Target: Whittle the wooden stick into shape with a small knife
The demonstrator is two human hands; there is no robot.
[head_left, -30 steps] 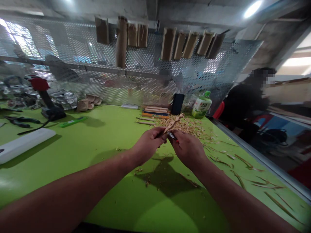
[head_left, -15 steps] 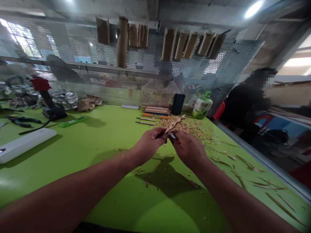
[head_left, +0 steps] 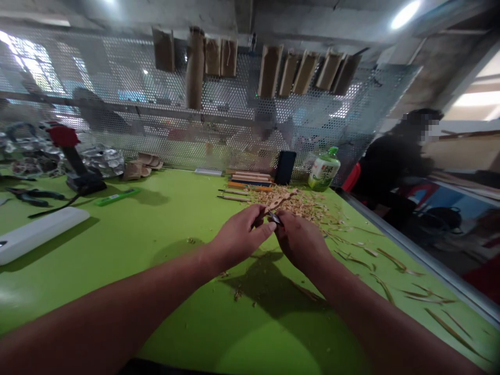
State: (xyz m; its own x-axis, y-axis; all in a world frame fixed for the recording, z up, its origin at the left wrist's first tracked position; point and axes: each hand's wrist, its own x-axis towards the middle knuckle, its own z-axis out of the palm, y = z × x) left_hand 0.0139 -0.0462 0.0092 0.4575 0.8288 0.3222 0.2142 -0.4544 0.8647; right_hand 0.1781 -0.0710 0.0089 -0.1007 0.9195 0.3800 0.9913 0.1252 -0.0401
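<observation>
My left hand (head_left: 240,232) is closed around the near end of a thin, notched strip of carved wood or bamboo (head_left: 284,199). The strip's free end tilts up and to the right, over the wood shavings (head_left: 308,200). A small knife (head_left: 275,217) is gripped in my right hand (head_left: 302,239), its metal blade close against the strip's near end. My left thumb stretches toward the blade. Both hands meet above the green table, and my fingers hide the knife's handle and the strip's held end.
Two slim tools (head_left: 234,196) lie left of the shavings, near stacked flat pieces (head_left: 250,179). A green-labelled bottle (head_left: 324,169) and a dark upright box (head_left: 285,166) stand behind. Leftward are a cordless drill (head_left: 76,159), pliers (head_left: 33,196) and a white case (head_left: 42,234). A person (head_left: 398,156) sits to the right.
My left thumb has moved off the strip and now extends right toward the knife. The knife and my right hand have shifted slightly.
</observation>
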